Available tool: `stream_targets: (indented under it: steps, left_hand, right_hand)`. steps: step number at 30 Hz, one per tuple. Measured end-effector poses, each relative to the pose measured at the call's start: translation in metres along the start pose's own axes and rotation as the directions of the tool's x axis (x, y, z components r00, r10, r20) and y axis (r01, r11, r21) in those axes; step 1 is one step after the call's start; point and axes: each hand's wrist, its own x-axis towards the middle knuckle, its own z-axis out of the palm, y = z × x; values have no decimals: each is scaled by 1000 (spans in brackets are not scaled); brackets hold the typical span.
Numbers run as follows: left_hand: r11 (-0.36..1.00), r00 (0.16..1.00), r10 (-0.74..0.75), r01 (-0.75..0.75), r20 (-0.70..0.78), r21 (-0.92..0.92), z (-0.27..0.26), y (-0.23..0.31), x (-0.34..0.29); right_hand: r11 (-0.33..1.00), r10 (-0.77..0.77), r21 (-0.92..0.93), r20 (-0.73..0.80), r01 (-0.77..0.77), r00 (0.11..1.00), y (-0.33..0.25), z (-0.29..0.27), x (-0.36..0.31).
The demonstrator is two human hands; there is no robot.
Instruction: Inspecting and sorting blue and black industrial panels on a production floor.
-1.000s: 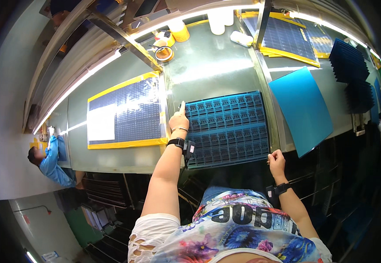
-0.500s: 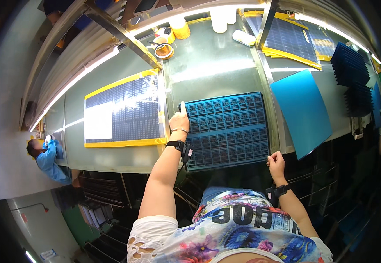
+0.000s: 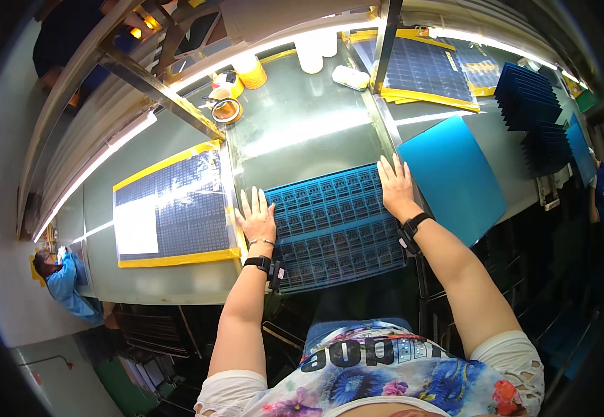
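Note:
A blue panel with rows of dark printed circuit patterns [image 3: 337, 233] lies on the worktable in front of me, near the front edge. Fingers spread, my left hand [image 3: 256, 221] rests at the panel's far left corner, partly on the table beside it. At the far right corner, my right hand [image 3: 398, 189] lies flat with its fingers stretched out, covering that corner. Neither hand grasps anything. Just right of my right hand is a plain blue sheet [image 3: 458, 177].
To the left lies a dark patterned film with yellow taped edges [image 3: 177, 201]. Tape rolls [image 3: 227, 110] and white cylinders [image 3: 309, 55] stand at the back. More taped films [image 3: 427, 69] and dark blue pleated stacks [image 3: 531, 101] are far right. A person in blue [image 3: 69, 288] works at far left.
My right hand has moved from beside the panel's near right corner to its far right corner and opened out flat. The left hand's fingers have spread. The whole view has shifted.

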Motion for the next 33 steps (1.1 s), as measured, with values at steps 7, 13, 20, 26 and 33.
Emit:
stream_targets:
  steps: [7, 13, 20, 26, 33]
  left_hand:
    - [970, 985, -143, 159, 98, -183, -1, 23, -3]
    - [957, 971, -197, 220, 135, -188, 1, 27, -4]
    - [960, 980, -149, 175, 130, -218, -19, 14, -90]
    - [917, 927, -170, 274, 335, -291, -61, 28, -239]
    - [-61, 475, -611, 769, 633, -636, -26, 28, -225]
  right_hand:
    - [996, 80, 52, -88, -76, 993, -3, 26, -2]
    - [988, -103, 116, 40, 98, 994, 1, -23, -103]
    - [940, -293, 233, 183, 249, 938, 6, -66, -194]
    - [873, -366, 390, 126, 293, 922, 29, -72, -163]
    - [851, -436, 352, 59, 390, 898, 25, -54, -139]
